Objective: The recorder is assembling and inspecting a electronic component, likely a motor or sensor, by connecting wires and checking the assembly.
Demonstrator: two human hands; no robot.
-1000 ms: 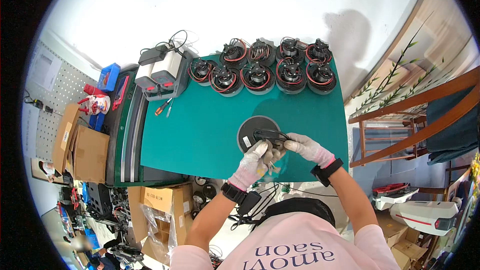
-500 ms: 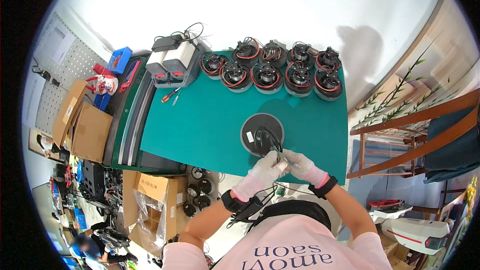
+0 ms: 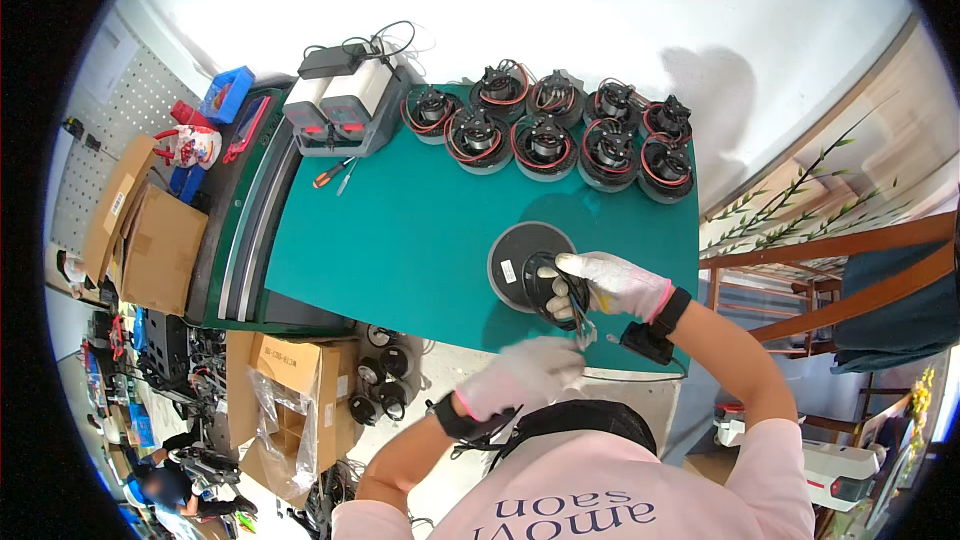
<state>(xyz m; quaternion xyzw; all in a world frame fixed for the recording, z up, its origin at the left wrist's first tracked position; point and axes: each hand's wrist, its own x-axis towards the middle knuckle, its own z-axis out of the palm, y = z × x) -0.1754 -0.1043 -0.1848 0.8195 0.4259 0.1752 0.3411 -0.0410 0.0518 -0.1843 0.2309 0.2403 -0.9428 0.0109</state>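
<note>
A dark round disc (image 3: 510, 251) is laid flat on the green surface (image 3: 400, 240), close to its near edge and right of its middle; the directions below are counted from this disc. A white label (image 3: 507, 271) is stuck to its face, and beside the label a black cable bundle (image 3: 580, 306) can be seen at the hub.

The bundle is held by the gloved right hand (image 3: 610, 285), brought in from 3 to 4 o'clock; its grip is curled, with the cables pinched between thumb and fingers. The loose cable ends are hung toward 5 o'clock. The gloved left hand (image 3: 520, 377) is placed at 6 o'clock, near those ends. It is blurred by motion, so whether its grip is spread or pressed together cannot be told, nor whether the ends are touched.

From 11 to 2 o'clock, nine black wheel-like units (image 3: 543, 147) with red wires are set in two uneven rows. Between 10 and 11 o'clock a grey-and-white twin-block unit (image 3: 345, 105) is stood, topped by a black box (image 3: 332, 61). An orange-handled screwdriver (image 3: 328, 175) and a slim tool (image 3: 346, 181) are laid at 10 o'clock. At 8 o'clock, an opened cardboard box (image 3: 335, 390) is kept on the floor (image 3: 430, 400).
</note>
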